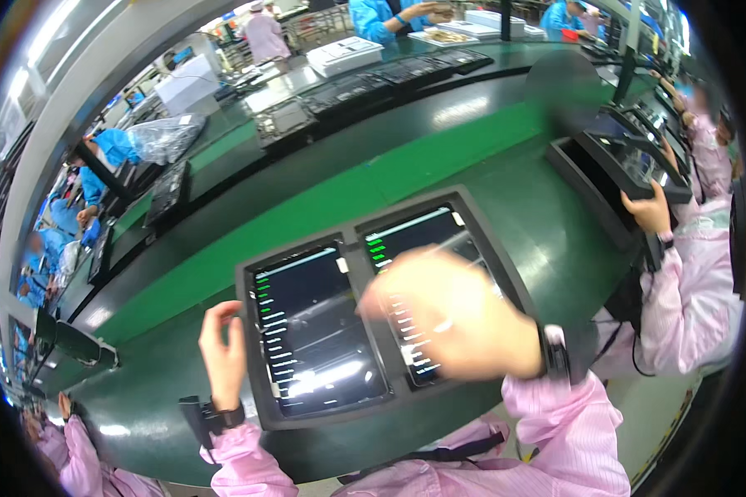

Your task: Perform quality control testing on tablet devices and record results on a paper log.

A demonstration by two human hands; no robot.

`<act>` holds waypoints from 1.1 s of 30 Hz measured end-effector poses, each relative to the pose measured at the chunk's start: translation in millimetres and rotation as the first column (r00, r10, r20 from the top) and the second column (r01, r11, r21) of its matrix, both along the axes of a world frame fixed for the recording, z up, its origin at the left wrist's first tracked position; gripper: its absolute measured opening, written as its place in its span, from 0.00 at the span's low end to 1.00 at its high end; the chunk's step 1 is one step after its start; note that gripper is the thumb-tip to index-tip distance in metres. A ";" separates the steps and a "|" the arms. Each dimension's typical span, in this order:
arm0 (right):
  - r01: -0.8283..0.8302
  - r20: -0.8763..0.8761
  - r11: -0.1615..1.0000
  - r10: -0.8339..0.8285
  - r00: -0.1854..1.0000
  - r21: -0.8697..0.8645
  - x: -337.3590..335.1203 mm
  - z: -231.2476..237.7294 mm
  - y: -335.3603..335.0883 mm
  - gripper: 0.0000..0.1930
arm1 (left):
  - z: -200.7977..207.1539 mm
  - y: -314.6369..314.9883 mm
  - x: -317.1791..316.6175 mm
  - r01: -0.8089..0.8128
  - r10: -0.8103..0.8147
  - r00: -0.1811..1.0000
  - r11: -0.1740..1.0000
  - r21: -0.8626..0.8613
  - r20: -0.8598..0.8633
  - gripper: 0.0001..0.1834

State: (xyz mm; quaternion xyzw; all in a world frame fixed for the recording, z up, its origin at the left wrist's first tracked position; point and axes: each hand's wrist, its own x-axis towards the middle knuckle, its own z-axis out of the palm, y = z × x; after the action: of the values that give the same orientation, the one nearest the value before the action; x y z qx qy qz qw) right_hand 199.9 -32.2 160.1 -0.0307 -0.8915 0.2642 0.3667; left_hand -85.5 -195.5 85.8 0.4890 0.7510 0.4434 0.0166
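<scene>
In front of me a black two-bay tray (pixel 371 311) lies on the green table. Each bay bears a flat screen device: the left screen (pixel 319 331) and the right screen (pixel 431 229) are lit, with short green and white lines on black. At the tray's left edge is my left hand (pixel 222 356), its bent fingers and thumb apart with nothing between them. I cannot tell whether it touches the tray. My right hand (pixel 452 311), smeared by motion, is above the right screen and covers much of it. Its fingers are too blurred to read.
To my right, a person's hand (pixel 651 209) holds a black tray (pixel 593 178). Across the table runs a green strip (pixel 398 170), with a row of black trays (pixel 373 89) beyond it. White boxes (pixel 344 55) and a clear plastic bag (pixel 167 137) lie farther off.
</scene>
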 end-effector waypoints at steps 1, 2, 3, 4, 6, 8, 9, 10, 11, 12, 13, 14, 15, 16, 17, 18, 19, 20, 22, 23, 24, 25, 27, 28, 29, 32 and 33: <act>0.188 -0.051 0.982 -0.189 0.981 -0.029 -2.5 -30.7 34.9 0.13 | -3.5 15.3 5.5 0.009 -0.011 0.990 1.000 -0.018 -0.144 0.11; 0.379 0.070 0.924 -0.375 0.924 -0.048 -1.2 -54.7 56.7 0.13 | -9.1 22.3 9.4 -0.002 -0.014 0.958 0.998 -0.055 -0.285 0.11; 0.445 0.153 0.895 -0.434 0.888 -0.043 -0.1 -72.4 68.7 0.14 | -14.1 24.6 12.6 0.011 -0.037 0.941 0.997 -0.078 -0.336 0.13; 0.476 0.195 0.879 -0.461 0.866 -0.035 7.6 -97.3 77.7 0.15 | -20.3 35.9 13.8 0.039 -0.070 0.921 0.995 -0.089 -0.383 0.14; 0.452 0.344 0.889 -0.404 0.848 -0.069 -0.2 -88.1 62.7 0.15 | -27.7 32.1 8.1 0.036 -0.079 0.930 0.991 -0.125 -0.360 0.16; 0.448 0.343 0.894 -0.414 0.843 -0.025 -5.0 -87.1 59.9 0.15 | -22.5 32.1 1.3 -0.022 -0.012 0.931 0.996 -0.090 -0.365 0.18; 0.454 0.330 0.891 -0.434 0.838 0.019 -4.8 -87.1 57.8 0.14 | -25.7 24.5 1.9 -0.019 -0.027 0.928 0.993 -0.119 -0.372 0.19; 0.454 0.351 0.891 -0.427 0.833 0.005 -6.6 -87.2 53.0 0.14 | -28.5 20.0 0.9 -0.028 -0.029 0.932 0.988 -0.152 -0.361 0.19; 0.453 0.352 0.891 -0.428 0.832 0.013 -8.6 -86.3 54.6 0.14 | -28.4 21.4 0.5 -0.026 -0.032 0.927 0.988 -0.151 -0.373 0.20; 0.452 0.354 0.892 -0.429 0.831 0.020 -9.6 -85.8 57.3 0.14 | -28.1 24.5 0.5 -0.024 -0.037 0.922 0.988 -0.152 -0.385 0.21; 0.452 0.376 0.891 -0.433 0.819 0.042 -8.5 -81.2 57.0 0.14 | -28.4 26.6 -0.2 -0.007 -0.060 0.912 0.987 -0.162 -0.405 0.22; 0.450 0.398 0.891 -0.435 0.808 0.061 -8.5 -79.6 58.3 0.14 | -29.4 27.2 -1.2 0.003 -0.073 0.916 0.985 -0.175 -0.394 0.22; 0.434 0.373 0.900 -0.417 0.829 0.044 -10.4 -85.6 59.7 0.14 | -30.5 26.7 -2.5 -0.002 -0.068 0.910 0.986 -0.167 -0.410 0.23; 0.432 0.387 0.901 -0.409 0.826 0.030 -11.2 -88.0 61.4 0.14 | -30.7 24.8 -2.5 -0.015 -0.057 0.903 0.987 -0.163 -0.427 0.24; 0.413 0.386 0.909 -0.399 0.832 0.048 -11.7 -87.6 62.0 0.14 | -29.6 24.9 -0.3 -0.038 -0.041 0.905 0.984 -0.176 -0.424 0.24; 0.392 0.384 0.918 -0.385 0.839 0.064 -12.2 -88.4 60.9 0.14 | -30.2 27.2 -0.2 -0.042 -0.045 0.908 0.979 -0.197 -0.417 0.24; 0.461 0.385 0.887 -0.432 0.816 0.019 -10.8 -90.4 59.3 0.14 | -28.6 28.6 -0.5 -0.026 -0.054 0.905 0.983 -0.181 -0.422 0.25; 0.416 0.368 0.907 -0.411 0.834 0.071 -7.3 -90.7 63.3 0.15 | -30.6 29.5 -0.5 -0.010 -0.065 0.904 0.985 -0.173 -0.422 0.25; 0.438 0.417 0.896 -0.424 0.804 0.066 -3.5 -87.5 62.9 0.15 | -34.1 32.5 -0.5 -0.014 -0.070 0.912 0.979 -0.201 -0.404 0.25; 0.426 0.446 0.901 -0.416 0.793 0.084 -4.7 -88.9 62.1 0.15 | -33.4 32.2 -0.5 -0.018 -0.073 0.904 0.978 -0.207 -0.422 0.25; 0.419 0.459 0.905 -0.402 0.793 0.068 -6.8 -88.5 61.9 0.15 | -32.1 32.4 -0.6 -0.020 -0.077 0.894 0.977 -0.212 -0.441 0.25; 0.422 0.462 0.904 -0.407 0.788 0.076 -7.2 -85.4 60.9 0.15 | -30.9 33.6 -0.8 -0.024 -0.085 0.886 0.974 -0.227 -0.455 0.26; 0.449 0.404 0.887 -0.451 0.796 0.107 -8.5 -86.7 63.1 0.15 | -29.1 33.6 0.7 -0.036 -0.099 0.875 0.963 -0.267 -0.474 0.26; 0.477 0.369 0.877 -0.462 0.807 0.054 -9.2 -85.5 63.1 0.14 | -28.8 34.6 -0.1 -0.036 -0.098 0.868 0.965 -0.259 -0.487 0.26; 0.491 0.340 0.870 -0.479 0.809 0.057 -10.2 -84.2 64.2 0.13 | -28.7 34.3 -0.9 -0.004 -0.103 0.870 0.977 -0.215 -0.483 0.26; 0.556 0.245 0.831 -0.547 0.801 0.038 -9.8 -89.2 68.5 0.12 | -30.8 33.3 -0.5 -0.010 -0.050 0.916 0.989 -0.149 -0.398 0.26; 0.565 0.229 0.823 -0.563 0.794 0.064 -8.1 -90.3 70.7 0.12 | -29.1 32.6 -0.4 -0.001 -0.052 0.916 0.991 -0.132 -0.399 0.26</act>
State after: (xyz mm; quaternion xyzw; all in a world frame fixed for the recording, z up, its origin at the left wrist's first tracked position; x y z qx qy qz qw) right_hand 191.8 38.5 69.8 -0.3278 -0.8780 0.1409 0.3190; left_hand -85.9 -162.9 56.7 0.5772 0.7590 0.2840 -0.1004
